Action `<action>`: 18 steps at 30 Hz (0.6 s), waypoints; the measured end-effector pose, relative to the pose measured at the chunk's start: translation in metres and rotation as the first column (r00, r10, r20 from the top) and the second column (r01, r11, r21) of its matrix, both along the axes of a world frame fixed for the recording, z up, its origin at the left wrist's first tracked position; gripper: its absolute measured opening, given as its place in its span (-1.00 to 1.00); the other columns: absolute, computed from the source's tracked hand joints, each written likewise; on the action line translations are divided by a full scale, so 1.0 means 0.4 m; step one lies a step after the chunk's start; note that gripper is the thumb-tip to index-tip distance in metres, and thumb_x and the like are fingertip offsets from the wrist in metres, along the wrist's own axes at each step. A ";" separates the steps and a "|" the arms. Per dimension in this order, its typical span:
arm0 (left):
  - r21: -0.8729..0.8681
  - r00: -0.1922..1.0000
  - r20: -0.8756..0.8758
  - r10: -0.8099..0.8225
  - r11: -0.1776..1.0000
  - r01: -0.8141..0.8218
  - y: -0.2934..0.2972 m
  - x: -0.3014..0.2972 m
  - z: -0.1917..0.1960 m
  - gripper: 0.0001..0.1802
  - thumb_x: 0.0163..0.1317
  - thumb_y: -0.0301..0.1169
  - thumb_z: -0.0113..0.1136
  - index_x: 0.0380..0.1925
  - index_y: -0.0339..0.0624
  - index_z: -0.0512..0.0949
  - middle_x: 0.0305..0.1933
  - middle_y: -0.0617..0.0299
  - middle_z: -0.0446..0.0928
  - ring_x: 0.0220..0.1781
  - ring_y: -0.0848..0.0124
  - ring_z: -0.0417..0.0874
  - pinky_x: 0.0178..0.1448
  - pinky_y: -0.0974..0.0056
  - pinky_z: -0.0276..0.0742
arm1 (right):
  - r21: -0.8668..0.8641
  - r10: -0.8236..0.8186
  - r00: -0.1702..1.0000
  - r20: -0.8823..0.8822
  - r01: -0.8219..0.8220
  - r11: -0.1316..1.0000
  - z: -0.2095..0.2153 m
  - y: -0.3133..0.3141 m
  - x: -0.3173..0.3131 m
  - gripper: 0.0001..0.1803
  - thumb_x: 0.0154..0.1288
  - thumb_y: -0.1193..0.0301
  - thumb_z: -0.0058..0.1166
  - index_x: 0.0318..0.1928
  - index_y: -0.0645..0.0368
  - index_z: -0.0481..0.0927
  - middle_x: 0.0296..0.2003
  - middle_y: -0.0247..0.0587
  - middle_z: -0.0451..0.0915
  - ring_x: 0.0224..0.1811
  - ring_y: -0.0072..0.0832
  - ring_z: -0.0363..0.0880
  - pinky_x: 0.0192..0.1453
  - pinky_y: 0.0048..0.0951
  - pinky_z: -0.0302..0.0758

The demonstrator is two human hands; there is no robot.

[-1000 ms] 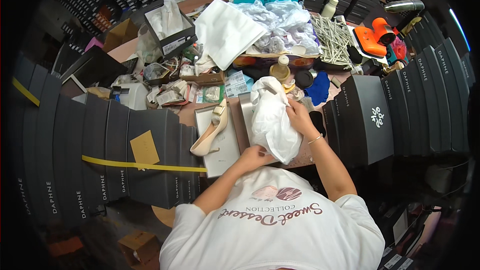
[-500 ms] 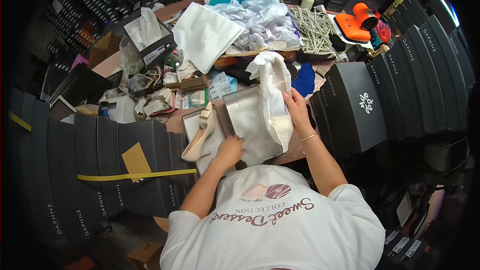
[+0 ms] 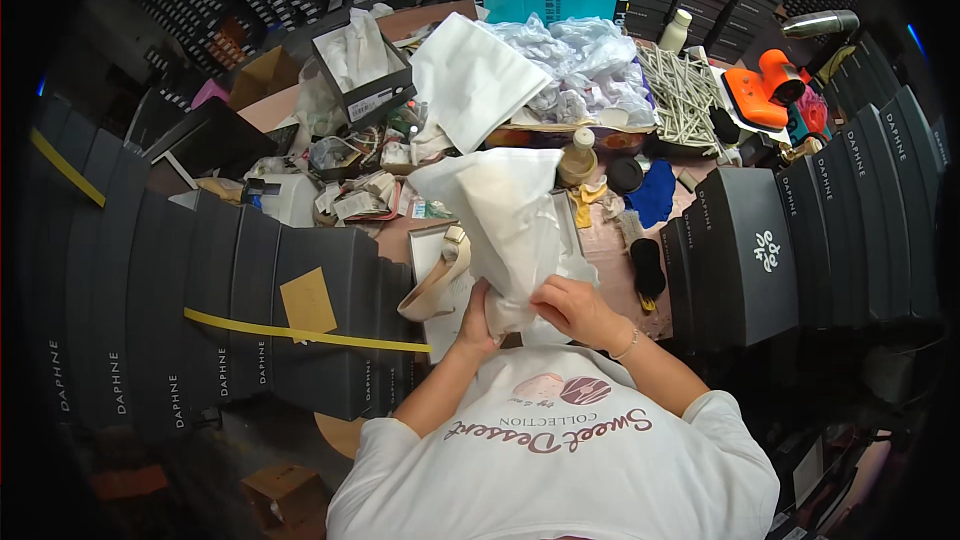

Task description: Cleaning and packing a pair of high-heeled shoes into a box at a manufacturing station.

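In front of my chest a white paper-like wrap stands up, wide at the top and narrow at its lower end. My left hand is closed around its lower left side. With bent fingers, my right hand pinches its lower right edge. A pale, cream-coloured shape shows through the wrap; its kind is hidden. Left of the wrap, a beige heeled shoe with a buckle ornament lies on its side in a shallow box part. Behind the wrap, most of another open box part is covered.
Stacked dark shoeboxes wall the left side, and more boxes stand at right. Further back are white sheets, crumpled plastic, a pile of pale sticks and an orange device. A small bottle stands behind the wrap.
The wrap has moved left, in front of the shoe box. My left hand has left the box and now grips the wrap; my right hand has come down to its lower edge.
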State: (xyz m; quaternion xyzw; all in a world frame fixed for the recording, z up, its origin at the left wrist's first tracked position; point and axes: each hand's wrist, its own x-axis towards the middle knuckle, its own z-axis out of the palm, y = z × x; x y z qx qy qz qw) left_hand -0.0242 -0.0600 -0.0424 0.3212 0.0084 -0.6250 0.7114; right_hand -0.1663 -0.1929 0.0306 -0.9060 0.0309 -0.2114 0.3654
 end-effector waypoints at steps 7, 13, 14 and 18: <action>0.007 0.996 -0.068 -0.056 0.998 0.056 0.059 -0.010 0.036 -0.32 0.33 0.02 -0.16 0.30 -0.21 0.21 0.23 0.11 0.41 0.20 0.25 0.50 0.27 0.17 0.44 | 0.683 -0.147 0.968 -0.205 0.249 0.687 -0.006 -0.088 0.005 -0.79 0.19 0.40 0.21 -0.28 0.29 0.52 -0.42 -0.42 0.45 -0.45 -0.57 0.39 -0.39 -0.47 0.36; -0.443 0.961 -0.274 -0.024 0.891 -0.104 0.040 0.046 -0.100 -0.43 0.38 -0.05 -0.18 0.28 -0.12 0.25 0.23 0.16 0.41 0.25 0.27 0.45 0.29 0.14 0.40 | 0.126 0.284 0.927 -0.245 -0.260 0.957 0.018 0.052 -0.029 -0.72 0.24 0.27 0.12 -0.41 0.27 0.50 -0.43 -0.04 0.48 -0.35 -0.13 0.54 -0.28 -0.24 0.46; -0.347 0.997 -0.071 0.044 0.935 -0.066 0.055 0.052 -0.098 -0.48 0.39 -0.14 -0.15 0.24 -0.18 0.30 0.16 0.18 0.47 0.18 0.32 0.51 0.20 0.18 0.48 | 0.164 0.306 0.854 -0.420 -0.261 0.951 0.011 0.036 -0.039 -0.73 0.20 0.26 0.16 -0.34 0.24 0.56 -0.36 -0.05 0.54 -0.26 -0.12 0.57 -0.19 -0.21 0.48; 0.095 0.973 0.165 -0.164 0.984 0.150 0.112 0.100 -0.024 -0.53 0.35 -0.26 -0.04 0.18 -0.29 0.36 0.12 0.16 0.50 0.13 0.41 0.52 0.20 0.29 0.45 | 0.280 -0.234 0.939 -0.252 0.302 0.911 0.105 -0.169 -0.060 -0.65 0.15 0.34 0.23 -0.07 0.23 0.60 -0.14 -0.10 0.62 -0.17 -0.23 0.60 -0.07 -0.36 0.51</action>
